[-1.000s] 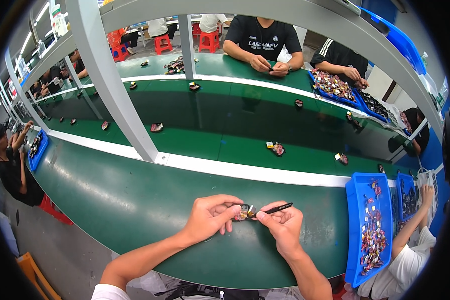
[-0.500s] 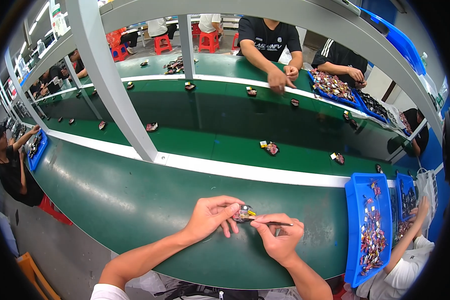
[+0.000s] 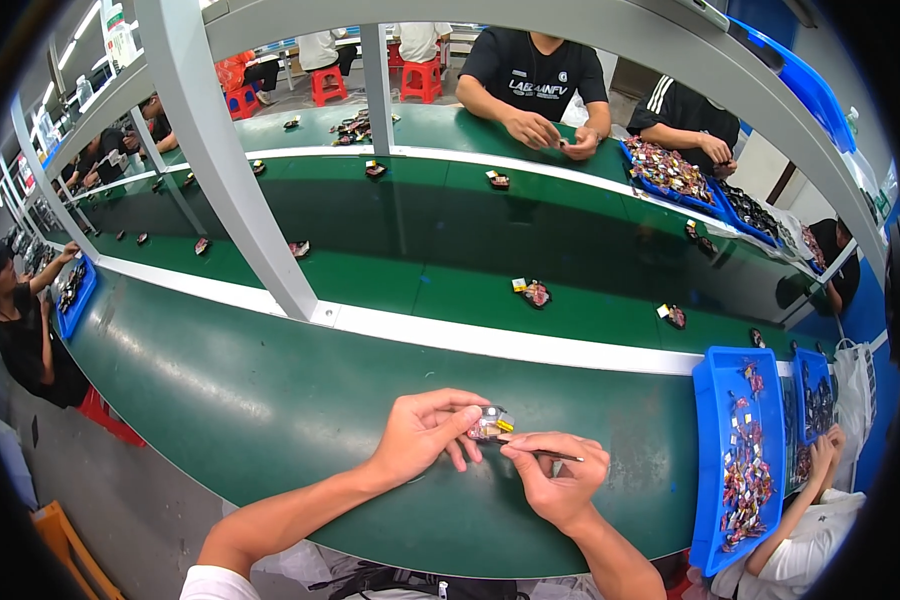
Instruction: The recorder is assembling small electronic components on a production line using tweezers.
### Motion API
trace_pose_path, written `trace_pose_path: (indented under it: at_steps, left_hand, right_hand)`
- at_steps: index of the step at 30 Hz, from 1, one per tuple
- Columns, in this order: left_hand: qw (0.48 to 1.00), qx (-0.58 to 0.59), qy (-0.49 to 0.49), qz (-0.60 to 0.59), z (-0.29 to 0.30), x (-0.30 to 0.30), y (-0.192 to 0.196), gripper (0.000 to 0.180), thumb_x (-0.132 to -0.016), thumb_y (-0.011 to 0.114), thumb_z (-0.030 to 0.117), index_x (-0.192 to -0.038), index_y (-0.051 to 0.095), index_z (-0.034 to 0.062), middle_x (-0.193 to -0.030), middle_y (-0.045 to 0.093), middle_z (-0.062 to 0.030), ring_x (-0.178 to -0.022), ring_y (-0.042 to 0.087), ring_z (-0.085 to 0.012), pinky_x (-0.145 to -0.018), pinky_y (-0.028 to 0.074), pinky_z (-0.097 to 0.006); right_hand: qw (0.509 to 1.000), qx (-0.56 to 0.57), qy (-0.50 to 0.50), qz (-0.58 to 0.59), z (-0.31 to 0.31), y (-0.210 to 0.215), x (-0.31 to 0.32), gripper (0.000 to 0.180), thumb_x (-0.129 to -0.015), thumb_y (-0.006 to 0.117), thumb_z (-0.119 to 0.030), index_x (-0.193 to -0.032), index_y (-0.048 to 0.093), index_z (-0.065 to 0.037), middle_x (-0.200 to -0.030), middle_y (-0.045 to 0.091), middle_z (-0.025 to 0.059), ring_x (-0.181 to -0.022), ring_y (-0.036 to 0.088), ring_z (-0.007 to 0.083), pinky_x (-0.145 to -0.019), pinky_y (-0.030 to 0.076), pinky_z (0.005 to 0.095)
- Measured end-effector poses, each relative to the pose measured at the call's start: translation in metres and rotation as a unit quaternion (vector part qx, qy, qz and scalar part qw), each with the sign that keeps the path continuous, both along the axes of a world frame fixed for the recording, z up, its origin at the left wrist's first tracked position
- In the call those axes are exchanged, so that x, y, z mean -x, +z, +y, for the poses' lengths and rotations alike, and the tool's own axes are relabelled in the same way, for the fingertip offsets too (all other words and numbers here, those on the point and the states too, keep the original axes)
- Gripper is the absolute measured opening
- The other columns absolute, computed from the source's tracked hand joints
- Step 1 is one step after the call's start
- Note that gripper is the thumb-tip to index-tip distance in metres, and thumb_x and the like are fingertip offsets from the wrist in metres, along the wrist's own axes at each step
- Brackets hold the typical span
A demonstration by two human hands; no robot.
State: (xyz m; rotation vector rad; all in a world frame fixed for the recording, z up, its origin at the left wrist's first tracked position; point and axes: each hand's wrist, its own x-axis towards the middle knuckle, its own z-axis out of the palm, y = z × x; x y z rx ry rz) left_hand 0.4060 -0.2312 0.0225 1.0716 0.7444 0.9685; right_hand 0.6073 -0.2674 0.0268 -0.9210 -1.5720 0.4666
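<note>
My left hand [image 3: 425,435] pinches a small electronic part [image 3: 490,424] in a dark casing, with reddish innards and a yellow piece [image 3: 506,424] at its right side. It is held just above the green worktable [image 3: 300,400]. In my right hand [image 3: 562,478] is a thin black tweezer-like tool [image 3: 555,455], gripped between thumb and fingers. Its tip reaches the lower edge of the part, where fingers partly hide the contact.
A blue bin [image 3: 710,470] of small wired pieces stands at my right. Beyond a white rail [image 3: 420,340], similar parts [image 3: 535,293] lie spaced along a green conveyor belt [image 3: 370,270]. A grey post [image 3: 220,160] rises at left. Co-workers sit across and on both sides.
The part in my left hand has tilted slightly, showing more of its yellow piece. Across the belt, a co-worker's hands have drawn back, and one belt part near them is gone. Other belt parts shifted slightly left.
</note>
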Motion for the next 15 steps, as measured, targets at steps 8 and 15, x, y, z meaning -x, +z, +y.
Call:
trace_pose_path:
  at_steps: [8,15]
  left_hand:
    - [0.999,0.010,0.009,0.042,-0.0022,0.0002,-0.0054,0.029,-0.102,0.060,0.012,-0.121,0.064,-0.0097,-0.096,0.072,-0.0174,-0.068,0.072,-0.0200,-0.053,0.058,-0.027]
    - [0.998,0.005,0.018,0.056,-0.0007,0.0030,-0.0039,0.029,-0.102,0.060,0.012,-0.120,0.066,-0.0100,-0.095,0.072,-0.0168,-0.067,0.072,-0.0198,-0.053,0.058,-0.027]
  right_hand:
    - [0.998,0.060,-0.021,-0.022,-0.0017,0.0018,-0.0024,0.015,-0.076,0.084,-0.001,-0.087,0.075,-0.005,-0.063,0.068,0.0010,-0.039,0.041,0.0031,-0.042,0.031,0.0205]
    - [0.998,0.069,0.004,-0.005,0.0009,0.0020,0.0000,0.017,-0.076,0.085,-0.003,-0.090,0.075,-0.005,-0.061,0.066,0.0007,-0.040,0.041,0.0026,-0.042,0.029,0.0211]
